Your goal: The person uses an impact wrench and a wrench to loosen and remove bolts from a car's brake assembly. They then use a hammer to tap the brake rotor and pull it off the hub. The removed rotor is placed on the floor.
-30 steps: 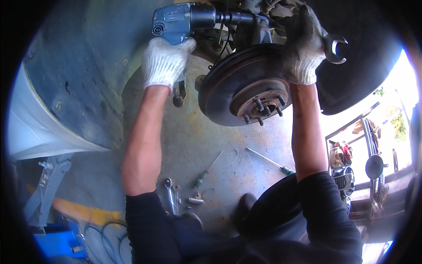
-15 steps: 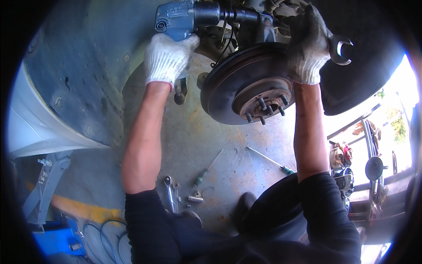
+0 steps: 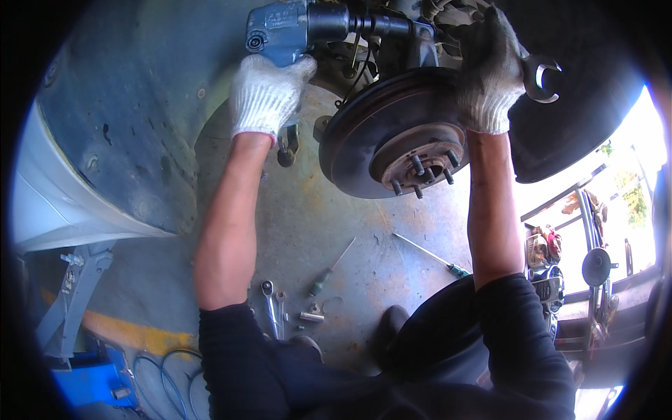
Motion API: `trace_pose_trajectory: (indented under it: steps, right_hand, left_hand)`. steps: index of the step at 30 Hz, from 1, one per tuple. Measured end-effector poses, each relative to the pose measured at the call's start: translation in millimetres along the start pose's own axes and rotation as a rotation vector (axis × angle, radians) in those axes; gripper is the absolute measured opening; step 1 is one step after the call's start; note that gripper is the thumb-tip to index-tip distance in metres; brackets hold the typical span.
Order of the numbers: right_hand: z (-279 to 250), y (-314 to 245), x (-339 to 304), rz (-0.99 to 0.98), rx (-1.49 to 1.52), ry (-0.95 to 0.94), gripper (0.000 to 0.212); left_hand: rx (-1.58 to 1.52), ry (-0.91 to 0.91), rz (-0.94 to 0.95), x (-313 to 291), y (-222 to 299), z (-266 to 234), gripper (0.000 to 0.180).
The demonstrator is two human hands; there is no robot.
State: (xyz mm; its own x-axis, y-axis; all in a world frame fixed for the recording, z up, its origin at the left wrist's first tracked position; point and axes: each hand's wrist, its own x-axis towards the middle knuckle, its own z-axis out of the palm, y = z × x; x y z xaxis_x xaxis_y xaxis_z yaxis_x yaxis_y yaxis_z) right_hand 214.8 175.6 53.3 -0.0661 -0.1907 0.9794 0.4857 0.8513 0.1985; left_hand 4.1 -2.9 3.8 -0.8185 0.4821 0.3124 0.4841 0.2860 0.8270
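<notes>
White-gloved left hand point(image 3: 269, 94) clasps a blue metal impact wrench point(image 3: 281, 29) firmly, likely heavy above the grip; best held there.

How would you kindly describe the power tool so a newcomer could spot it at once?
Start at the large brake disc, upper middle. Above and left of it, the gloved left hand grips the power tool, its dark nose pointing right. Its blocky blue body sets it apart from the wrench by the right hand.
</notes>
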Motion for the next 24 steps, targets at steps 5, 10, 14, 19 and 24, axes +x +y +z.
trace_pose_trajectory:
  steps: [5,10,14,19,24]
  right_hand:
    - [6,9,1,0.003,0.043,0.024,0.029]
    - [10,16,0,-0.022,0.016,0.047,0.03]
    - [6,8,-6,0.019,0.018,0.011,0.03]
    - [4,0,-7,0.048,-0.049,0.021,0.036]
    - [5,7,-3,0.066,0.011,-0.051,0.029]
  left_hand:
    - [-0.024,-0.022,0.008,3,-3,2,0.049]
    - [0.027,0.044,0.11,2,-5,4,0.062]
    - [0.024,0.049,0.106,-1,-2,2,0.062]
    - [0.017,-0.003,0.019,-2,1,-1,0.049]
    - [0.044,0.06,0.111,-1,-1,0,0.061]
